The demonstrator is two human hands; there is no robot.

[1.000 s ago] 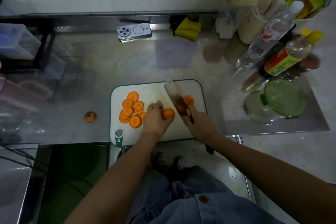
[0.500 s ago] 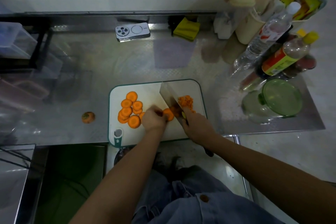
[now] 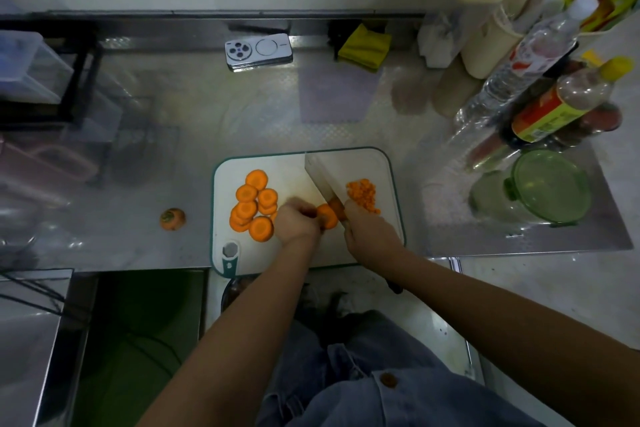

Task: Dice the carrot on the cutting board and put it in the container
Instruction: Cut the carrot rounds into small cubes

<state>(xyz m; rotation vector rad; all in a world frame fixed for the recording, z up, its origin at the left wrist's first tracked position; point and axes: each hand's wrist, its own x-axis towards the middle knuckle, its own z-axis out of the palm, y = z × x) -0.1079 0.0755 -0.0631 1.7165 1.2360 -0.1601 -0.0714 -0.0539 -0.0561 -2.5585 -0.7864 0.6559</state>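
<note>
A white cutting board (image 3: 381, 166) with a teal rim lies at the counter's front edge. Several round carrot slices (image 3: 254, 206) are piled on its left half. A small heap of diced carrot (image 3: 363, 193) sits on its right half. My left hand (image 3: 298, 222) pinches a carrot slice (image 3: 327, 217) at the board's middle. My right hand (image 3: 372, 230) grips the handle of a cleaver (image 3: 325, 177), whose blade stands on that slice, just right of my left fingers. A clear round container with a green lid (image 3: 549, 185) stands on the counter to the right.
A cut carrot top (image 3: 172, 219) lies on the steel counter left of the board. A phone (image 3: 258, 51) and a yellow cloth (image 3: 363, 47) lie at the back. Bottles (image 3: 540, 52) crowd the back right. A dark rack with plastic boxes (image 3: 41, 73) stands at the left.
The cleaver blade has shifted left from over the diced heap onto the slice that my left hand holds. The diced heap now shows uncovered to the blade's right.
</note>
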